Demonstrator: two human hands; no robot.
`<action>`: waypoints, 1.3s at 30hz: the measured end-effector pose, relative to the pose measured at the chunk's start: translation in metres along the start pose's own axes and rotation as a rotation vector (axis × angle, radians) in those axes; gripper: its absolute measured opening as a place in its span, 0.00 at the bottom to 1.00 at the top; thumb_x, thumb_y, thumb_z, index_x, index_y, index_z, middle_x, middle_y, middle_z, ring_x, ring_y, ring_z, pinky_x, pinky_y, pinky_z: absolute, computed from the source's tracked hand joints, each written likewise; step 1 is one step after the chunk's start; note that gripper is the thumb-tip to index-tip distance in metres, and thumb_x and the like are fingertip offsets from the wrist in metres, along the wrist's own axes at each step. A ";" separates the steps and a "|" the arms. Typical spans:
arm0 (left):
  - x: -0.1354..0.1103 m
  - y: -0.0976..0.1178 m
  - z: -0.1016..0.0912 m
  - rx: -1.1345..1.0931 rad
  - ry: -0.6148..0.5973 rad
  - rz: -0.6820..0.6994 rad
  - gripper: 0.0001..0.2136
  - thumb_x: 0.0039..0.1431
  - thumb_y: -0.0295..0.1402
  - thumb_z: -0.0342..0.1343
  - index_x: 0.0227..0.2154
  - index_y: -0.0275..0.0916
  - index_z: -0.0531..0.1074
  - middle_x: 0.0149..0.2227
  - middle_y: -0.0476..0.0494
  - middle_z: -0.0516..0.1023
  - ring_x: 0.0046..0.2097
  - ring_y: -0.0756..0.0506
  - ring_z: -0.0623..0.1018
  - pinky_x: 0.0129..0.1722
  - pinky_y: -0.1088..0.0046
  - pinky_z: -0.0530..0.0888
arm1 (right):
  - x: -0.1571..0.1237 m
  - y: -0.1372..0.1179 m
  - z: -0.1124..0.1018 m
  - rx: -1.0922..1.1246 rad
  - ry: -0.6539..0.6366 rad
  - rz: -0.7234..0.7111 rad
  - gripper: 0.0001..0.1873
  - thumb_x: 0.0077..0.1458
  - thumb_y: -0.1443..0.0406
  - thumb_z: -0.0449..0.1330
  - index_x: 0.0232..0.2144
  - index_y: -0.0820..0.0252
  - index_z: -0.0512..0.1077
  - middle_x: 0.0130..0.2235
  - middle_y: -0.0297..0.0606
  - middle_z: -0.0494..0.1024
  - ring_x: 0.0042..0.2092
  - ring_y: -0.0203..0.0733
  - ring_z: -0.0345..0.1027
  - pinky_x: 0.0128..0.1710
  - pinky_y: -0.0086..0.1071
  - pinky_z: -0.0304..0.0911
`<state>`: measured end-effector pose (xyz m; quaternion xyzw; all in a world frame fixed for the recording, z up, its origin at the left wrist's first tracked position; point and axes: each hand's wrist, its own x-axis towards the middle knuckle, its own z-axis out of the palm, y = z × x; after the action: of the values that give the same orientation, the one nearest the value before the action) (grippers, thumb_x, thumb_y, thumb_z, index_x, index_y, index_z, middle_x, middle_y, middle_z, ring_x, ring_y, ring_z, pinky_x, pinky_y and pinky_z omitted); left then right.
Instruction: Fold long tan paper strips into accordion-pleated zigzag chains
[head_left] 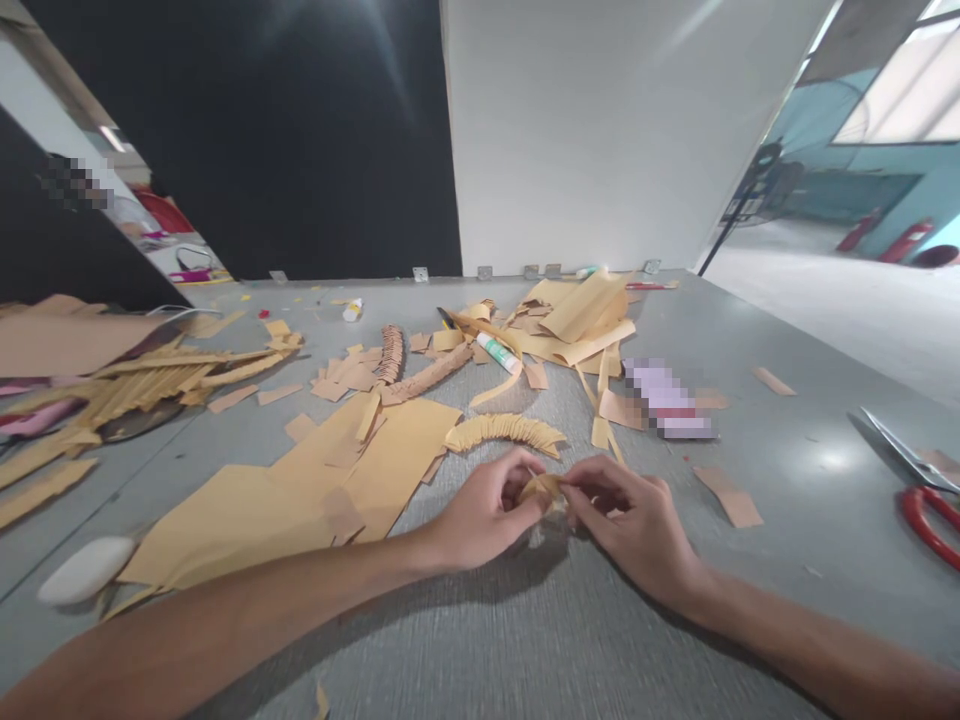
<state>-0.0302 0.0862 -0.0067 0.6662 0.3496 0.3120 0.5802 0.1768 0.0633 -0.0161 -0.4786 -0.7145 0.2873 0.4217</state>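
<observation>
Between both hands is a small piece of yellow-tan paper [545, 484], partly covered by the fingers. My left hand [491, 508] is closed on its left side, thumb and fingers pinching it. From the other side my right hand [628, 515] pinches the paper's right end between thumb and fingertips. Just beyond the hands lies a curved, pleated yellow paper strip [506, 431]. Farther off are a pleated brown paper strip [427, 376] and a glue stick [498, 353] with a white and green barrel.
Large yellow paper sheets [277, 500] spread at left, near a white computer mouse [86, 572]. More yellow paper [585, 310] is heaped at the back. Red-handled scissors [930, 510] lie at the right edge. Brown scraps [727, 495] dot the grey table [480, 640]; tall panels stand behind it.
</observation>
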 end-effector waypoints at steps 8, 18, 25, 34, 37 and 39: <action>0.004 -0.002 -0.002 0.004 -0.064 -0.028 0.19 0.71 0.47 0.46 0.39 0.36 0.71 0.34 0.43 0.76 0.25 0.52 0.70 0.25 0.75 0.68 | -0.001 0.003 0.003 -0.154 0.059 -0.070 0.06 0.64 0.62 0.60 0.42 0.52 0.76 0.32 0.30 0.82 0.24 0.32 0.69 0.28 0.27 0.67; 0.003 0.000 -0.004 0.012 -0.035 -0.061 0.17 0.66 0.47 0.55 0.47 0.38 0.69 0.30 0.47 0.73 0.25 0.52 0.68 0.24 0.77 0.64 | 0.004 0.002 0.001 -0.004 0.009 0.054 0.08 0.64 0.58 0.59 0.38 0.55 0.73 0.30 0.34 0.81 0.25 0.37 0.75 0.27 0.29 0.70; 0.002 -0.004 -0.001 -0.155 0.101 0.002 0.15 0.65 0.40 0.59 0.47 0.44 0.59 0.35 0.51 0.70 0.31 0.51 0.74 0.30 0.77 0.71 | 0.001 0.001 0.001 0.029 0.027 0.099 0.05 0.65 0.60 0.58 0.37 0.54 0.67 0.25 0.31 0.77 0.24 0.37 0.74 0.24 0.27 0.68; -0.002 0.001 0.000 0.004 0.106 0.065 0.11 0.68 0.36 0.54 0.47 0.44 0.59 0.34 0.50 0.72 0.29 0.52 0.72 0.29 0.76 0.68 | 0.007 -0.002 0.000 -0.086 -0.036 -0.064 0.04 0.64 0.62 0.59 0.39 0.55 0.73 0.43 0.39 0.78 0.34 0.39 0.72 0.31 0.30 0.68; -0.003 0.001 -0.001 0.049 0.104 0.076 0.04 0.69 0.34 0.50 0.43 0.43 0.61 0.31 0.51 0.70 0.25 0.52 0.69 0.27 0.76 0.66 | 0.007 -0.002 -0.001 -0.074 -0.072 -0.043 0.05 0.65 0.63 0.59 0.35 0.55 0.72 0.37 0.36 0.77 0.30 0.37 0.69 0.30 0.30 0.66; -0.004 0.001 -0.002 0.082 0.074 0.072 0.02 0.70 0.33 0.47 0.40 0.42 0.63 0.27 0.52 0.69 0.24 0.51 0.68 0.26 0.76 0.65 | 0.007 -0.003 -0.001 -0.095 -0.069 -0.070 0.06 0.66 0.63 0.58 0.35 0.55 0.73 0.36 0.36 0.77 0.31 0.38 0.68 0.31 0.31 0.66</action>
<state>-0.0337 0.0843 -0.0058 0.6897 0.3591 0.3425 0.5272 0.1756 0.0685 -0.0111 -0.4625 -0.7577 0.2543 0.3837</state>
